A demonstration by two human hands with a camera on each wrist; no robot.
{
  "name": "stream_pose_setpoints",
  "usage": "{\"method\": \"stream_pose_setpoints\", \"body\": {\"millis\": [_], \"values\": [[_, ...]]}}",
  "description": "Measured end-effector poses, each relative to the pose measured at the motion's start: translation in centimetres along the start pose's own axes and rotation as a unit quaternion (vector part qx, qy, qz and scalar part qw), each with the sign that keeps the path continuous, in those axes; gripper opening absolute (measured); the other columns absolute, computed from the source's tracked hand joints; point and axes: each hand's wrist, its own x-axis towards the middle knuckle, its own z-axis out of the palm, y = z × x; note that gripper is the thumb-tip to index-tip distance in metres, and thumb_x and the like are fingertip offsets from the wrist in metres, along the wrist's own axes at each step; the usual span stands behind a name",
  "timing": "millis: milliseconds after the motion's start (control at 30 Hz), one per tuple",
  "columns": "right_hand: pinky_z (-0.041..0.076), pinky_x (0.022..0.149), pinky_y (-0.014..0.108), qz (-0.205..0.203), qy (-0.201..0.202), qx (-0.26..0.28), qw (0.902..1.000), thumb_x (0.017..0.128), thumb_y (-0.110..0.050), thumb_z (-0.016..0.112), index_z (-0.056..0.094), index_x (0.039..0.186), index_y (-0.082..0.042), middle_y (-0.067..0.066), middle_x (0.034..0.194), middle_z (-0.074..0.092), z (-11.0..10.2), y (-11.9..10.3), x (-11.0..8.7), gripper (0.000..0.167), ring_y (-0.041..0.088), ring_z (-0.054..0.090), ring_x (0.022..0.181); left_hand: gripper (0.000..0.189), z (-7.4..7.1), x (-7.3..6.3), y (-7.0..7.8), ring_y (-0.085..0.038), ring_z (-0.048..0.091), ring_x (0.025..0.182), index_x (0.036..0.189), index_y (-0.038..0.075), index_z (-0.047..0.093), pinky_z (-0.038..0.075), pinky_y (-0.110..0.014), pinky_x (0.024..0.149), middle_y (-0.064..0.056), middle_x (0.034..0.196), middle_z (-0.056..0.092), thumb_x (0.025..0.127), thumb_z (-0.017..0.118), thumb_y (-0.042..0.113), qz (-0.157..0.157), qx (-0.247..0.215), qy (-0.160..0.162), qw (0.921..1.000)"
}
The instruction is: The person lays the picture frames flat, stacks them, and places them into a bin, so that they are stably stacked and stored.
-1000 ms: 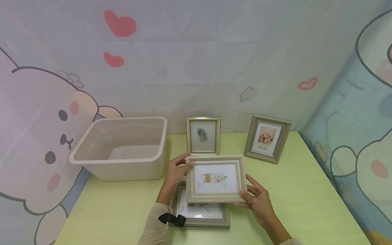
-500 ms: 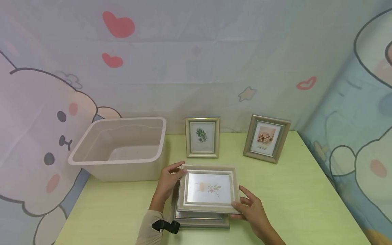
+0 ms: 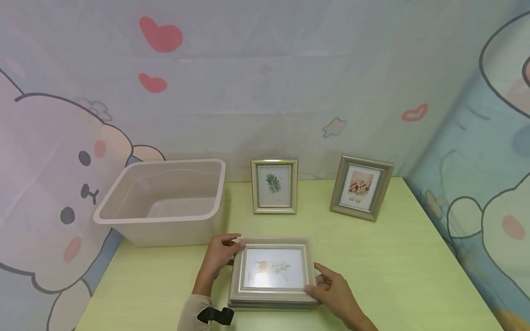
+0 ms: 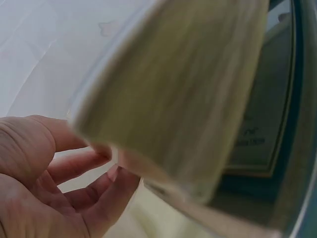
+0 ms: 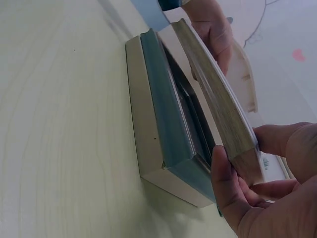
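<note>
Both hands hold a cream picture frame (image 3: pixel 273 296) with a chair-and-plant print, glare on its glass. My left hand (image 3: pixel 219 255) pinches its upper left corner, thumb on the face. At the lower right corner my right hand (image 3: pixel 335 292) grips it, thumb on top and fingers beneath. Below it lies a darker picture frame (image 5: pixel 171 119), stacked on another light-coloured one. In the right wrist view the held frame (image 5: pixel 223 94) is tilted over the stack, with a gap between. The left wrist view shows its side edge (image 4: pixel 168 89) blurred and close.
A beige plastic bin (image 3: pixel 161 230) stands at the left of the pale green table (image 3: pixel 406 271). Against the back stand two upright picture frames, one with a green leaf print (image 3: pixel 274 186) and one tilted, with a berry print (image 3: pixel 362 187). A cartoon-printed cloth (image 3: pixel 265 82) hangs behind.
Both hands have brought the cream picture frame down and toward the person, over the stack. It now covers most of the darker frame, and the leaf frame's lower edge shows again.
</note>
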Motion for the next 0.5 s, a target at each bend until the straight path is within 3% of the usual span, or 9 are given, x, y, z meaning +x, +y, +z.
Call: {"method": "stream_pose_setpoints", "body": {"millis": [167, 333, 500], "values": [[0.056, 0.062, 0.024, -0.014, -0.015, -0.006, 0.9998, 0.083, -0.018, 0.08, 0.042, 0.143, 0.013, 0.01, 0.099, 0.062, 0.4, 0.2, 0.0, 0.078, 0.014, 0.063, 0.074, 0.04, -0.3, -0.2, -0.1, -0.014, 0.06, 0.063, 0.124, -0.007, 0.065, 0.057, -0.032, 0.052, -0.012, 0.084, 0.064, 0.088, 0.073, 0.007, 0.0, 0.024, 0.001, 0.9997], [0.057, 0.055, 0.027, -0.017, -0.019, -0.019, 0.9995, 0.083, -0.015, 0.078, 0.041, 0.142, 0.015, 0.009, 0.093, 0.062, 1.0, 0.3, 0.0, 0.076, 0.014, 0.06, 0.062, 0.039, -0.5, -0.4, -0.6, -0.015, 0.062, 0.061, 0.122, -0.008, 0.066, 0.057, -0.032, 0.051, -0.013, 0.083, 0.066, 0.086, 0.073, 0.006, 0.001, 0.037, 0.003, 0.9993], [0.056, 0.054, 0.027, -0.013, -0.012, -0.027, 0.9995, 0.082, -0.013, 0.077, 0.042, 0.142, 0.014, 0.01, 0.093, 0.059, 1.3, 0.3, 0.0, 0.075, 0.015, 0.058, 0.062, 0.038, -0.6, -0.5, -1.2, -0.014, 0.062, 0.061, 0.12, -0.008, 0.067, 0.056, -0.031, 0.051, -0.013, 0.082, 0.065, 0.086, 0.074, 0.007, 0.01, 0.043, 0.009, 0.999]]}}
